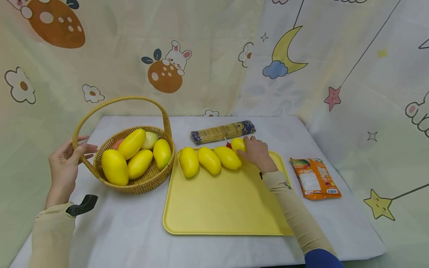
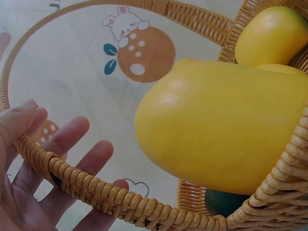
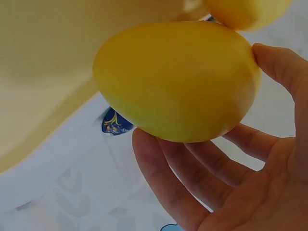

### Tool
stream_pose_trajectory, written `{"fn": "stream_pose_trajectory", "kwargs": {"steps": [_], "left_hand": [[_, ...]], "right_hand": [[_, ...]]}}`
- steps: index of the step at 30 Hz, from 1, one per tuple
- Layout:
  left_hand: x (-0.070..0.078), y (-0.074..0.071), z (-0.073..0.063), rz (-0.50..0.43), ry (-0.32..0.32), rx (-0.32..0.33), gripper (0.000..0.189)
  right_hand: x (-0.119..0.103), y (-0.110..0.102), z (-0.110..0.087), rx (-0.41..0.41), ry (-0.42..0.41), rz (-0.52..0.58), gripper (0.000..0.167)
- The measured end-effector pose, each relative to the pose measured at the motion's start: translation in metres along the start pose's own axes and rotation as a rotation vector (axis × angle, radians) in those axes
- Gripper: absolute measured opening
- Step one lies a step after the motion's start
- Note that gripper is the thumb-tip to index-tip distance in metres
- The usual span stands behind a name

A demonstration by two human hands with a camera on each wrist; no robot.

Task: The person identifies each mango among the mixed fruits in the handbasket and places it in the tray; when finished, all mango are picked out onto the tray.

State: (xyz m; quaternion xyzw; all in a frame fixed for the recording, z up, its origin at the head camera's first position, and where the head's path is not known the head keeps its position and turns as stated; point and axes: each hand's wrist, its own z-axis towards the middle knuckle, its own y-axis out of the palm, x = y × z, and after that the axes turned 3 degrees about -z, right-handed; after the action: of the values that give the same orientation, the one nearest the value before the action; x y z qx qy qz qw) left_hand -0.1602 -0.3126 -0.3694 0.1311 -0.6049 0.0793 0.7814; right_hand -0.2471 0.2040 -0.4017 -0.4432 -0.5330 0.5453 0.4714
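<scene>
My left hand [image 1: 65, 163] holds the handle [image 2: 96, 188] of a wicker basket [image 1: 147, 187], thumb in front and fingers spread behind it. Several yellow mangoes [image 1: 115, 167] fill the basket, along with a pale green fruit [image 1: 150, 140] and a partly hidden reddish one [image 1: 117, 144]. At the back of the yellow tray [image 1: 228, 204], my right hand [image 1: 257, 152] grips a mango [image 3: 178, 82] between thumb and fingertips. Beside it, three mangoes [image 1: 209, 160] form a row along the tray's back edge.
A long pack of spaghetti [image 1: 221, 132] lies behind the tray. Right of the tray is an orange snack bag [image 1: 315, 178]. Something small and red [image 1: 229, 145] shows next to the gripped mango. A printed cloth [image 1: 211, 74] hangs behind the white-covered table [image 1: 134, 230].
</scene>
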Motion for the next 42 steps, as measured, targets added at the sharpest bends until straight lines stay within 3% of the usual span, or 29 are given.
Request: {"fn": "stream_pose_trajectory", "kwargs": {"steps": [10,24,34,42], "left_hand": [[-0.001,-0.001,0.0,0.029,-0.012,0.012,0.04],[-0.001,-0.001,0.001,0.027,-0.01,0.013,0.039],[0.0,-0.002,0.0,0.065,-0.031,0.031,0.041],[-0.001,0.0,0.001,0.039,-0.02,0.027,0.036]], "right_hand": [[-0.005,0.012,0.001,-0.07,0.003,-0.001,0.056],[-0.008,0.01,-0.001,0.014,-0.003,0.021,0.06],[-0.027,-0.007,-0.002,0.116,-0.081,0.119,0.057],[-0.066,-0.016,0.0,0.169,-0.257,0.164,0.058]]}}
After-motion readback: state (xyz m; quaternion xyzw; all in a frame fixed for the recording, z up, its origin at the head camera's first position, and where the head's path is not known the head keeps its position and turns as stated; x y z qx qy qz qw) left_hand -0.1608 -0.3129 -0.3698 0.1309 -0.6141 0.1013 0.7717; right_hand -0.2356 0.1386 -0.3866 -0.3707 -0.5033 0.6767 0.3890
